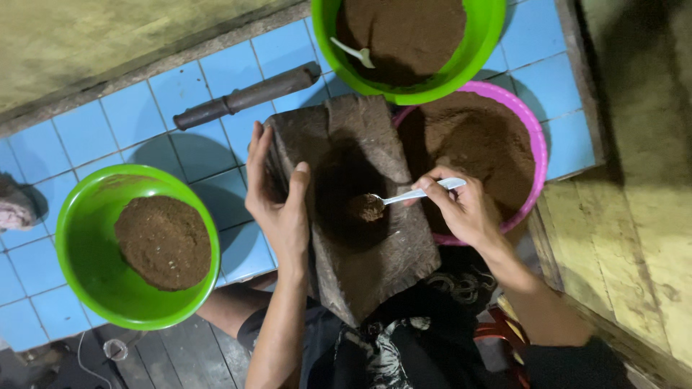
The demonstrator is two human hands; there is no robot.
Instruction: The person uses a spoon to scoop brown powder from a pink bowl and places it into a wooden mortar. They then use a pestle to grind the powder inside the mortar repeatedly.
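A dark stone grinding slab (360, 209) lies tilted in front of me on the blue tiled floor (130, 115). My left hand (277, 198) rests open against its left edge, thumb on the stone. My right hand (461, 209) holds a white spoon (418, 194) whose bowl carries brown powder over the slab's hollow middle. Behind that hand sits a pink bowl (537, 144) full of brown powder.
A green bowl (79, 238) with a mound of brown powder stands at the left. Another green bowl (483, 43) with powder and a white spoon (353, 52) is at the top. A dark stone roller (245, 96) lies on the tiles. A yellowish wooden wall (641, 180) runs along the right.
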